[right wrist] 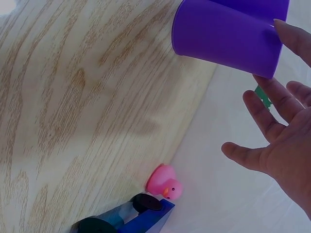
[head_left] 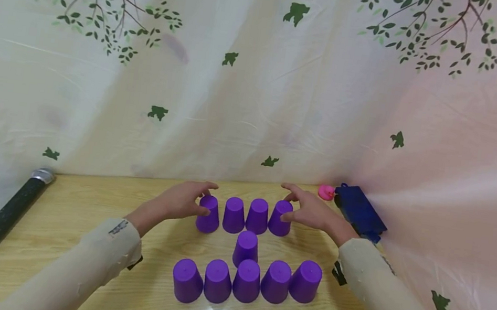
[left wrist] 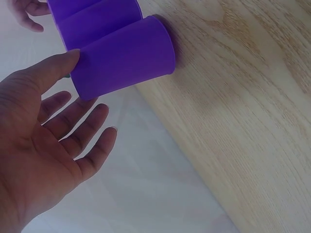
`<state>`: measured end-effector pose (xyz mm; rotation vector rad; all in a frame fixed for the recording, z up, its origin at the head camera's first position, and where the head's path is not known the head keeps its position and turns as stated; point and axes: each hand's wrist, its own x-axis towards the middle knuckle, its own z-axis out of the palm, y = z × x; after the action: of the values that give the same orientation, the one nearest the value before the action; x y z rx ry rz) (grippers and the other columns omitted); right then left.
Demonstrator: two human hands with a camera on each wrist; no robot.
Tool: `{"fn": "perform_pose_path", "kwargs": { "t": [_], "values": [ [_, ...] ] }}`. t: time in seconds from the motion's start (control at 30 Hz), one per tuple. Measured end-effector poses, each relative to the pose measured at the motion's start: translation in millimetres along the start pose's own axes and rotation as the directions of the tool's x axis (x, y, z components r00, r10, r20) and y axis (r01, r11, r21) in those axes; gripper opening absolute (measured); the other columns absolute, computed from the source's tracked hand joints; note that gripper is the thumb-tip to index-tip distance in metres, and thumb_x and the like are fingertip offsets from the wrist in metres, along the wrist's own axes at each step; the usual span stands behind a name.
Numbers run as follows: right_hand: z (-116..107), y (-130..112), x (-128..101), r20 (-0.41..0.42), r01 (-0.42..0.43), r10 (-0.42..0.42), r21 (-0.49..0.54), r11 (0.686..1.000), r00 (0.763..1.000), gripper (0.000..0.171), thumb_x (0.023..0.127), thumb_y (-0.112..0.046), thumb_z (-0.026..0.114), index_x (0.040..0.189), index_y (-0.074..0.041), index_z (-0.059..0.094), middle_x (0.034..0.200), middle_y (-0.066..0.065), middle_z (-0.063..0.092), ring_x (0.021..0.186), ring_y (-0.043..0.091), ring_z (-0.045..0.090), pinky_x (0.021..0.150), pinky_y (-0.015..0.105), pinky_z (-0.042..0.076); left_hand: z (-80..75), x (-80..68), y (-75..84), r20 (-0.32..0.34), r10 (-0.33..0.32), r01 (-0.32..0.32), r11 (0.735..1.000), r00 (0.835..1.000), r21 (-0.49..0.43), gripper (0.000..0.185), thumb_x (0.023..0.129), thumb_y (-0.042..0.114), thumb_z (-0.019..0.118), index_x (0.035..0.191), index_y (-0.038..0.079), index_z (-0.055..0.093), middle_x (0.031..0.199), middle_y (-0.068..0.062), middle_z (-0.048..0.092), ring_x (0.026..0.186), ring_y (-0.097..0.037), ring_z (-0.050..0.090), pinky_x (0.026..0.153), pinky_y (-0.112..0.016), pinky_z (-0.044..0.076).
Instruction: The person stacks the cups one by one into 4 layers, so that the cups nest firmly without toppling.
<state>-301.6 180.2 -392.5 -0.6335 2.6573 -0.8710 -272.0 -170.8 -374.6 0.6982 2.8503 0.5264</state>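
Observation:
Upside-down purple cups stand in two rows on the wooden table. At the left end of the back row, my left hand point(head_left: 181, 199) pinches a cup point(head_left: 207, 219) near its top, thumb on the near side and fingers behind. My right hand point(head_left: 312, 210) has the right-end cup point(head_left: 275, 225) the same way, between thumb and fingers. In the left wrist view the thumb lies against the left-end cup point(left wrist: 126, 58); the right wrist view has the thumb and a fingertip at the right-end cup point(right wrist: 223, 41). Two more cups, including this cup point(head_left: 234, 215), stand between the hands.
A single cup point(head_left: 246, 247) stands between the rows, behind the front row point(head_left: 247, 282) of several cups. To the left lies a dark cylinder point(head_left: 11, 212) with a silver end. A pink toy duck point(head_left: 326, 192) and a blue wheeled object point(head_left: 360, 210) sit back right, by the curtain point(head_left: 247, 96).

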Motion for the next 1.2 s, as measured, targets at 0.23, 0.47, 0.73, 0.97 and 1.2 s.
{"fn": "perform_pose_path", "kwargs": {
  "t": [0.23,0.47,0.73,0.97,1.2],
  "values": [
    [0.0,-1.3,-0.1,-0.003,0.007,-0.007,-0.007,1.0,1.0,0.089,0.085,-0.028,0.076,0.158,-0.016,0.027,0.14,0.018,0.057,0.124,0.035,0.058,0.102,0.055,0.05,1.8,1.6,-2.3,-0.004,0.009,-0.009,1.0,1.0,0.001,0.065,0.09,0.023,0.074,0.146,0.004,0.047,0.128,-0.019,0.066,0.12,-0.036,0.062,0.102,-0.05,0.051],
    [-0.2,-1.2,-0.2,-0.003,0.003,-0.003,-0.008,1.0,1.0,0.088,0.086,-0.028,0.076,0.158,-0.018,0.027,0.14,0.018,0.057,0.125,0.035,0.058,0.103,0.056,0.049,3.8,2.3,-3.3,-0.01,0.016,-0.016,1.0,1.0,-0.001,0.064,0.09,0.023,0.074,0.146,0.004,0.047,0.128,-0.018,0.067,0.119,-0.034,0.063,0.102,-0.049,0.052],
    [-0.5,-2.2,-0.4,-0.001,0.006,-0.006,-0.004,1.0,1.0,0.089,0.086,-0.029,0.076,0.158,-0.016,0.027,0.139,0.018,0.057,0.125,0.035,0.058,0.103,0.056,0.049,2.7,1.5,-2.6,-0.007,0.017,-0.017,1.0,1.0,-0.013,0.066,0.09,0.023,0.074,0.147,0.004,0.046,0.129,-0.019,0.066,0.12,-0.036,0.063,0.102,-0.05,0.051],
    [-1.3,-2.0,0.3,-0.001,0.009,-0.009,-0.004,1.0,1.0,0.088,0.085,-0.028,0.076,0.158,-0.016,0.028,0.139,0.018,0.057,0.124,0.035,0.059,0.103,0.056,0.049,-0.1,-1.3,-1.3,-0.014,-0.015,0.014,0.999,1.0,-0.037,0.069,0.09,0.023,0.074,0.15,0.007,0.043,0.131,-0.018,0.065,0.122,-0.036,0.061,0.102,-0.051,0.051],
    [-0.7,-1.0,0.5,0.0,0.009,-0.009,-0.007,1.0,1.0,0.087,0.086,-0.028,0.075,0.158,-0.017,0.028,0.139,0.019,0.057,0.126,0.036,0.058,0.104,0.057,0.048,0.1,-3.6,0.4,0.0,-0.032,0.032,0.999,0.999,-0.038,0.069,0.09,0.023,0.074,0.15,0.008,0.043,0.13,-0.018,0.065,0.122,-0.037,0.061,0.102,-0.051,0.051]
  ]
}}
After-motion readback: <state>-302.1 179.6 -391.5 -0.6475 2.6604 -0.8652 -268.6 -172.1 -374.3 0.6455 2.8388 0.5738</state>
